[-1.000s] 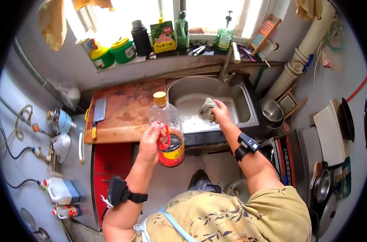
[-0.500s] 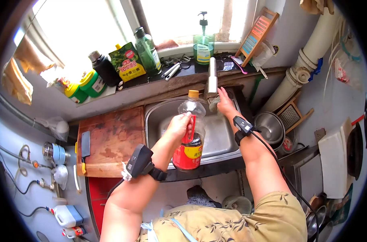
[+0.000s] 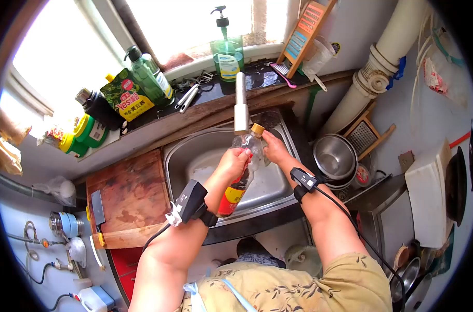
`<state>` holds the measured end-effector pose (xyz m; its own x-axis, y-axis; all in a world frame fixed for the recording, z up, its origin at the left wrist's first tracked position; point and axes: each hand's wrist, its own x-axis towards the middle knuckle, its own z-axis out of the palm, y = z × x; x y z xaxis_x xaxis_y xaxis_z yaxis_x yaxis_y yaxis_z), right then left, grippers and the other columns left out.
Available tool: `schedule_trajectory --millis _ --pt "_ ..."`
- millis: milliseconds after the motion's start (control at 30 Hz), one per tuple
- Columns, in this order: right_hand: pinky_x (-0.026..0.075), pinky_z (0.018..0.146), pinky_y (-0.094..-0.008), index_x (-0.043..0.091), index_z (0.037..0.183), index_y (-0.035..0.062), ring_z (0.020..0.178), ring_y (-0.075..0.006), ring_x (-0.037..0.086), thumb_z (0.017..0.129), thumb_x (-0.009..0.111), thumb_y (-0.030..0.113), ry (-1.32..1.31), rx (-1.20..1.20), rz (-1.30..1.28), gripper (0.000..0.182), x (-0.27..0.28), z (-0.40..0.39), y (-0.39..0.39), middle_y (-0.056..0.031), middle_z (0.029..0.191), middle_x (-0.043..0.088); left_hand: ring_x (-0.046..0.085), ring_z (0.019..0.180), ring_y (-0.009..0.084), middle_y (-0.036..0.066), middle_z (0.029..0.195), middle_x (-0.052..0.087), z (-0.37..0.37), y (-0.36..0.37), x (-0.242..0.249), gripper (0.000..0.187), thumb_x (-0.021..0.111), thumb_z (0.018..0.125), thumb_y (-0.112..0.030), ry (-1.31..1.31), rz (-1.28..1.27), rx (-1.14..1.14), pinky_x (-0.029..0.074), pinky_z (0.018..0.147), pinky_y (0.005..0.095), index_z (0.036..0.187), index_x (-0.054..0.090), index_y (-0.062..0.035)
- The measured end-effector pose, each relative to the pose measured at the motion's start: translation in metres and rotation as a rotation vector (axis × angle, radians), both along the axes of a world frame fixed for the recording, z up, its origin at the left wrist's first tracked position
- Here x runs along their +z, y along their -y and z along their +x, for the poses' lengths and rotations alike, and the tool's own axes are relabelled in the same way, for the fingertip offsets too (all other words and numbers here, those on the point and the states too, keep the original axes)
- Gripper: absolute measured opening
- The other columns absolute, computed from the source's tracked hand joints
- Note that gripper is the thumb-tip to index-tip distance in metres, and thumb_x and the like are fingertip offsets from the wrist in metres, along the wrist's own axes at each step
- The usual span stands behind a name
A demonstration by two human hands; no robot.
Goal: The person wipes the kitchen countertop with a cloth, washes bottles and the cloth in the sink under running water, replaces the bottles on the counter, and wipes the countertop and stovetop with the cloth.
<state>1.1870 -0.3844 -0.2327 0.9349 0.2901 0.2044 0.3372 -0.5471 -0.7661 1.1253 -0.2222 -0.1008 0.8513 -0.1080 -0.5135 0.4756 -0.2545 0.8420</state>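
Observation:
My left hand (image 3: 235, 164) is wrapped round the red handle of a large clear plastic bottle (image 3: 232, 196) with dark liquid, a red and yellow label and a yellow-orange cap. The bottle is tilted over the front of the steel sink (image 3: 202, 162), its top leaning right, close to the faucet (image 3: 241, 112). My right hand (image 3: 276, 149) is at the bottle's neck, just below the cap. A small greyish cloth (image 3: 266, 160) shows under its fingers, against the bottle; most of it is hidden.
Left of the sink lies a wooden board (image 3: 130, 200) with a cleaver (image 3: 97, 210). A green pump bottle (image 3: 228, 60) stands on the windowsill, beside a wooden grater (image 3: 303, 36). Steel bowls (image 3: 334, 156) sit to the right, near a white pipe (image 3: 361, 78).
The bottle has tilted, its cap going right and away from me, up to my right hand. My right hand has come from beside the faucet to the bottle's neck. The view has shifted right.

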Motion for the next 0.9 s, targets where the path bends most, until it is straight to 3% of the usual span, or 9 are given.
schedule_trajectory --millis 100,133,267,367,467,700,767,833,900 --pt "0.039 0.091 -0.0347 0.050 0.114 0.0045 0.106 -0.0317 0.048 0.065 0.043 -0.005 -0.012 -0.144 0.237 0.050 -0.005 -0.010 0.007 -0.0173 0.114 0.051 0.041 0.044 0.0095 0.000 0.051 0.045 0.009 0.003 -0.019 0.033 0.047 0.088 -0.027 0.124 0.115 -0.057 0.032 0.042 0.0256 0.066 0.053 -0.0038" --pt "0.041 0.087 -0.0316 0.052 0.110 0.0023 0.101 -0.0264 0.053 0.067 0.043 -0.004 -0.199 -0.248 0.292 0.044 0.018 -0.022 0.011 -0.0168 0.109 0.054 0.038 0.042 0.0080 -0.002 0.049 0.042 0.011 0.002 -0.024 0.033 0.047 0.088 -0.027 0.177 0.142 -0.063 0.029 0.040 0.0237 0.064 0.051 -0.0049" --pt "0.043 0.081 -0.0263 0.054 0.104 -0.0001 0.091 -0.0162 0.054 0.075 0.046 -0.003 -0.166 -0.455 0.751 0.030 0.046 -0.063 0.004 -0.0102 0.098 0.057 0.037 0.042 0.0076 -0.002 0.048 0.042 0.011 0.002 -0.041 0.032 0.048 0.088 -0.028 0.269 0.220 -0.109 0.029 0.039 0.0242 0.066 0.054 -0.0041" --pt "0.036 0.088 -0.0255 0.049 0.111 0.0012 0.100 -0.0142 0.047 0.082 0.043 -0.002 -0.058 -0.515 0.646 0.030 0.056 -0.091 -0.020 -0.0080 0.107 0.051 0.038 0.043 0.0077 -0.002 0.049 0.043 0.009 0.004 -0.050 0.031 0.049 0.087 -0.028 0.335 0.332 -0.173 0.030 0.039 0.0237 0.070 0.055 -0.0029" --pt "0.031 0.095 -0.0288 0.046 0.114 0.0035 0.109 -0.0207 0.043 0.082 0.045 0.000 -0.190 -0.616 0.837 0.033 0.044 -0.112 -0.053 -0.0102 0.117 0.045 0.039 0.044 0.0067 -0.002 0.052 0.044 0.005 0.002 -0.061 0.028 0.048 0.088 -0.026 0.300 0.275 -0.158 0.031 0.039 0.0225 0.074 0.054 -0.0026" --pt "0.036 0.089 -0.0267 0.042 0.117 0.0012 0.101 -0.0164 0.047 0.077 0.041 -0.006 -0.344 -0.646 1.104 0.041 0.045 -0.090 -0.045 -0.0082 0.110 0.048 0.040 0.048 0.0041 -0.003 0.059 0.047 0.003 0.006 -0.036 0.021 0.050 0.088 -0.023 0.216 -0.093 -0.033 0.033 0.043 0.0197 0.077 0.054 -0.0042" --pt "0.040 0.084 -0.0266 0.043 0.115 0.0012 0.095 -0.0168 0.049 0.074 0.043 -0.006 -0.533 -0.737 1.272 0.041 0.024 -0.089 -0.038 -0.0074 0.108 0.049 0.046 0.062 0.0064 -0.001 0.067 0.054 0.003 0.010 -0.026 0.021 0.055 0.085 -0.022 0.243 -0.019 -0.115 0.040 0.058 0.0237 0.079 0.056 -0.0018" --pt "0.043 0.081 -0.0290 0.041 0.118 0.0050 0.094 -0.0187 0.051 0.072 0.042 -0.006 -0.597 -0.723 1.239 0.047 0.016 -0.101 -0.035 -0.0069 0.107 0.050 0.046 0.061 0.0047 -0.003 0.068 0.054 -0.002 0.013 -0.036 0.019 0.055 0.085 -0.022 0.315 -0.039 -0.142 0.039 0.057 0.0214 0.082 0.057 -0.0031" --pt "0.045 0.080 -0.0311 0.041 0.120 0.0093 0.097 -0.0174 0.051 0.072 0.040 -0.007 -1.012 -0.633 1.378 0.051 0.014 -0.118 -0.036 -0.0063 0.110 0.050 0.048 0.065 0.0042 -0.004 0.072 0.056 -0.015 0.019 -0.022 0.014 0.058 0.083 -0.018 0.287 -0.049 -0.180 0.041 0.060 0.0204 0.087 0.059 -0.0043"
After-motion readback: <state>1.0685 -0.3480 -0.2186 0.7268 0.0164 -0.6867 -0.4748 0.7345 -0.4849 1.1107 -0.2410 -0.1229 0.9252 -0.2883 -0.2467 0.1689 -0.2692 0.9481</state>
